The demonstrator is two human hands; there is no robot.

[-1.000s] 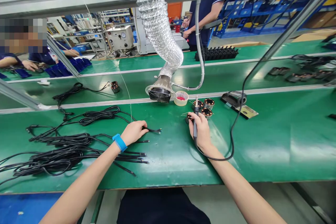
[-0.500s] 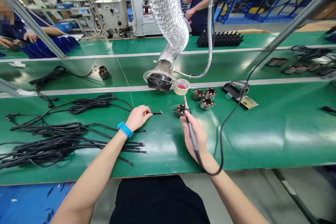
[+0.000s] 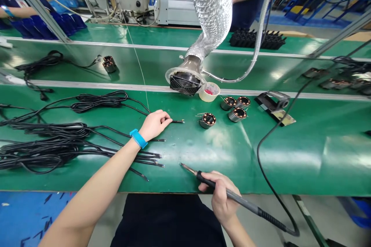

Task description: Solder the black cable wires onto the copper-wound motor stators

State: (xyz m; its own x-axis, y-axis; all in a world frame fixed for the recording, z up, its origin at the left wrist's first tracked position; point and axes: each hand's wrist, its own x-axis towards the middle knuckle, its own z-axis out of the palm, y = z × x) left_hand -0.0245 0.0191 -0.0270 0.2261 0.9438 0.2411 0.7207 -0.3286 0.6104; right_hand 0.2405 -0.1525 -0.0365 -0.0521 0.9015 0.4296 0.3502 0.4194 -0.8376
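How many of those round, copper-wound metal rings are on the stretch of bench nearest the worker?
4: one lone ring right of the left hand, and three clustered beyond it, rightward: front ring, left ring and rear ring. The rear one is partly covered.

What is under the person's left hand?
A thin black cable runs under the left hand; its end, with exposed wire tips, shows beyond, against the smooth green tabletop. The stretch beneath the palm is covered, as is anything else there.
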